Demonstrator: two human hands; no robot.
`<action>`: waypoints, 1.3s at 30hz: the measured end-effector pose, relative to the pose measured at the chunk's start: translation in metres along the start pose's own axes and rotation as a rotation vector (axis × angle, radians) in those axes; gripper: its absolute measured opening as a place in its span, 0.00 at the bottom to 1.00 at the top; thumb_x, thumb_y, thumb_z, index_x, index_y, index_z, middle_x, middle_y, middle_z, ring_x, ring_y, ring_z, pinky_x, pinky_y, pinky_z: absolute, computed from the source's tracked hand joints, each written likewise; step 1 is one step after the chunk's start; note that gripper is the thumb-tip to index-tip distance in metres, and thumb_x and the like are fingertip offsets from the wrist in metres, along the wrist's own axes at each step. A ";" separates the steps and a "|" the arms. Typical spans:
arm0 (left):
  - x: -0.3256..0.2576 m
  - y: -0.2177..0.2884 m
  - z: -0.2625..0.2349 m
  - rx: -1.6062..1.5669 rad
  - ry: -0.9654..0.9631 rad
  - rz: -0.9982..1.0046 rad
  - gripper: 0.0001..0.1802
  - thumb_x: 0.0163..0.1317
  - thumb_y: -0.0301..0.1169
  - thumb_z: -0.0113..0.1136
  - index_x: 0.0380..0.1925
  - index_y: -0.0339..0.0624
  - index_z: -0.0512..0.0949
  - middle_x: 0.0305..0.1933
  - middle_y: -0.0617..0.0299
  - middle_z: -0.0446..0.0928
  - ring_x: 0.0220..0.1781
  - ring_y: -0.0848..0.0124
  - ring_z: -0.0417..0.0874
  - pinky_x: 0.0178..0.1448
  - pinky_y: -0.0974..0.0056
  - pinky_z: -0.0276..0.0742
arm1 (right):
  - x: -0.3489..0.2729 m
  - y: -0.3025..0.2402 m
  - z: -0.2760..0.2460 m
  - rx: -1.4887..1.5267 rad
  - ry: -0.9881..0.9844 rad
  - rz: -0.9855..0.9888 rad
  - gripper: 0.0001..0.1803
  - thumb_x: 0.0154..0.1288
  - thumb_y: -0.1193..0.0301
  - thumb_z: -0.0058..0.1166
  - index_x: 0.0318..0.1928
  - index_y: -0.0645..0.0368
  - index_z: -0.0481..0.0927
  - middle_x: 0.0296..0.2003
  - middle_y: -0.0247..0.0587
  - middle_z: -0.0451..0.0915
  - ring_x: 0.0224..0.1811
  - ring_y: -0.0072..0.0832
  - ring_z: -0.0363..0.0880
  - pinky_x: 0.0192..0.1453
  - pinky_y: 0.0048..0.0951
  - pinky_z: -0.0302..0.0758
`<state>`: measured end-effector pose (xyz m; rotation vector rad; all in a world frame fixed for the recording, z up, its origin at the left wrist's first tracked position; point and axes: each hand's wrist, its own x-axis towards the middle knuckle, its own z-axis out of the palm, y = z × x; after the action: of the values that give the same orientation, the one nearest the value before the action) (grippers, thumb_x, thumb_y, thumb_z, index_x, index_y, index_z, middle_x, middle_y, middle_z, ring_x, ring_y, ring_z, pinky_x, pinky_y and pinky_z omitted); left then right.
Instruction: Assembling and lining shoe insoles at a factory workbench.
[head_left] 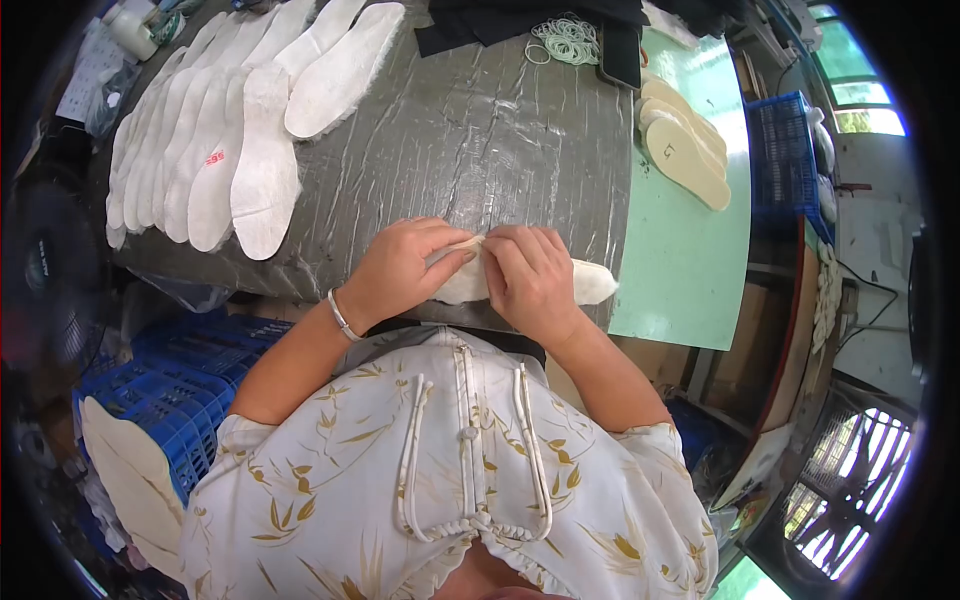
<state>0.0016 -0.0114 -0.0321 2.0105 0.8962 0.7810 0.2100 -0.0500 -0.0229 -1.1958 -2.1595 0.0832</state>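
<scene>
1. White leaf-patterned shirt fills the lower centre of the frame, nearest the camera.
2. Just above it, at frame centre, a fleecy white piece lies along the near edge of the surface. Left hand and right hand each appear to have a pinching grip on its upper edge, fingertips close together.
3. Uneven pulling could let that thin edge slip or twist out of line.
4. Lying so near the edge, the piece might slide toward the shirt if either grip loosens.
5. Fingers hide its middle, so I cannot tell how many layers it has or what the right palm covers.
6. White insoles, upper left, are partly cut off by the frame's top.
</scene>
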 end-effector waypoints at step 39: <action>-0.009 0.019 -0.005 0.149 0.046 0.060 0.29 0.60 0.39 0.72 0.58 0.39 0.77 0.43 0.61 0.85 0.48 0.60 0.83 0.63 0.55 0.70 | -0.015 -0.008 -0.016 0.329 0.065 0.297 0.11 0.59 0.83 0.64 0.42 0.59 0.79 0.34 0.42 0.82 0.36 0.41 0.82 0.39 0.38 0.79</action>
<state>-0.0009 -0.0247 -0.0155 2.1659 0.9494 0.8177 0.2193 -0.0705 -0.0155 -1.2911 -1.8103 0.5001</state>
